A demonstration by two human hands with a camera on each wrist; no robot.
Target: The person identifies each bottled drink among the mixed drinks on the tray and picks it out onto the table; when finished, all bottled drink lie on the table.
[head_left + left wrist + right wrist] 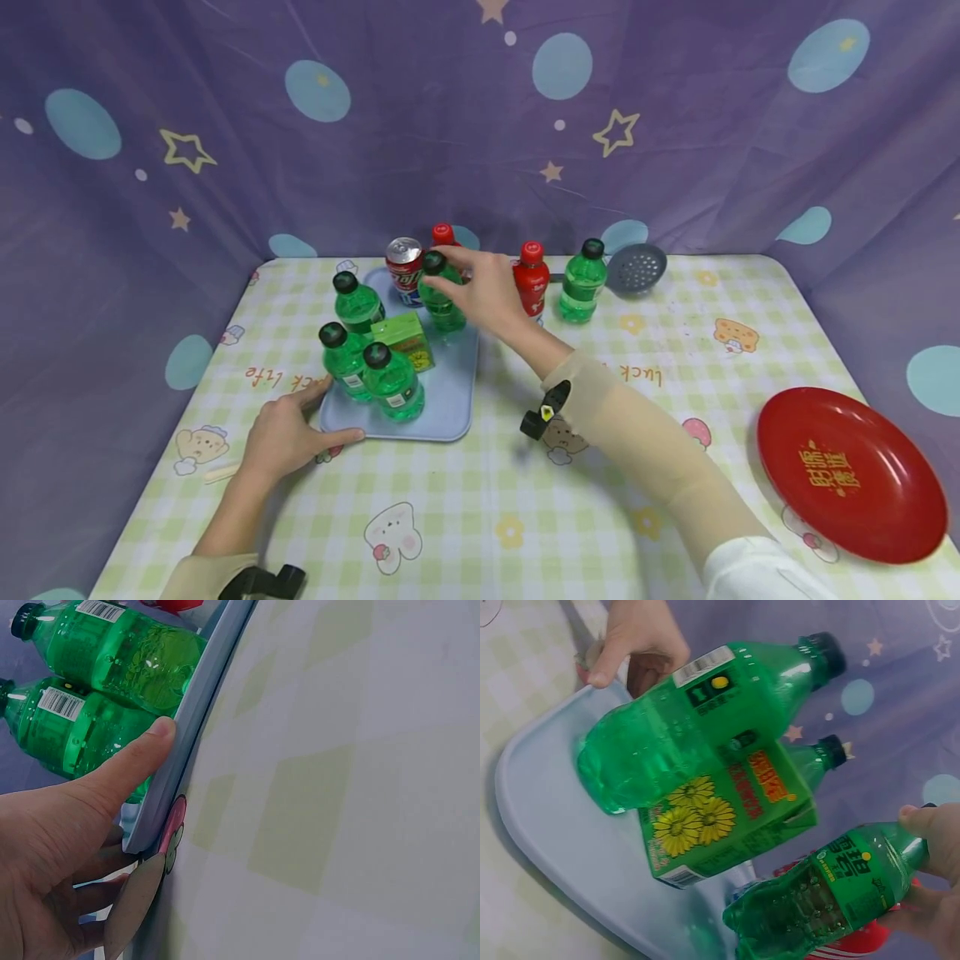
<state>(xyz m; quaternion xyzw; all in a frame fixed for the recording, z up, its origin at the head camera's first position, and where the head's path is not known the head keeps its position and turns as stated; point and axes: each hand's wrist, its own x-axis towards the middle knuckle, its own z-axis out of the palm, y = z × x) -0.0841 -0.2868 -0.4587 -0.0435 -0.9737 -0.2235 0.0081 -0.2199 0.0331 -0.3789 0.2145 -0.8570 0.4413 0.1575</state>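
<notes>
Right hand [487, 292] had a green bottle [444, 308] pinched up near its neck, over the far right part of the blue tray [453, 392]; I couldn't tell if the base was touching down or just clear. Left hand [285, 433] was gripping the tray's near left corner, thumb along the near edge, other fingers on the left side. Crowding was my main worry: a green carton [405, 342] sat just left and near of the held bottle, a soda can [405, 271] just left and far, so a sideways swing could've clipped either. With the grip that high, I figured the base could catch and tip. The near bottle [396, 389], middle-left bottle [345, 367] and far-left bottle [358, 310] were packed around the carton, so one knock might've spread. If the left hand lifted or shoved its corner, I'd have expected the tray to tilt or skid and bottles to topple. On the worktop [585, 517], a red bottle [532, 287] stood just right of the right hand; a careless pull back to the right could've bumped it over.
</notes>
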